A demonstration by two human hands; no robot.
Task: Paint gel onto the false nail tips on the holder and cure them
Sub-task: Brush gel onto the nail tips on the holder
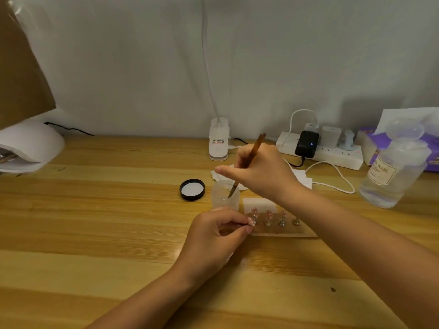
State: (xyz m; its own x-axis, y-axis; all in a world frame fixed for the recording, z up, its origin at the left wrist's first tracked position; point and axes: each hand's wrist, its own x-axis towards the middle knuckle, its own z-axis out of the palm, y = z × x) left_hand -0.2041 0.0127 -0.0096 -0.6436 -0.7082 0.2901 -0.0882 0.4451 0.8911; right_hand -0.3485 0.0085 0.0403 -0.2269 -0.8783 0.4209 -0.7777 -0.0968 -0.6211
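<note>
A wooden holder (285,230) lies on the table with several small metal stands, some topped by pinkish false nail tips (268,213). My left hand (213,241) pinches the leftmost stand with its nail tip (252,220) at the holder's left end. My right hand (259,172) grips a brown-handled brush (251,157), tilted, its tip dipped inside a small frosted gel jar (224,194) just behind the holder. The jar's black lid (192,189) lies upside down to its left.
A white curing lamp (28,148) sits at the far left edge. A clip lamp base (218,142) stands at the back, a power strip (325,150) with chargers and cables to its right. A clear liquid bottle (392,176) and tissue pack (373,143) occupy the right.
</note>
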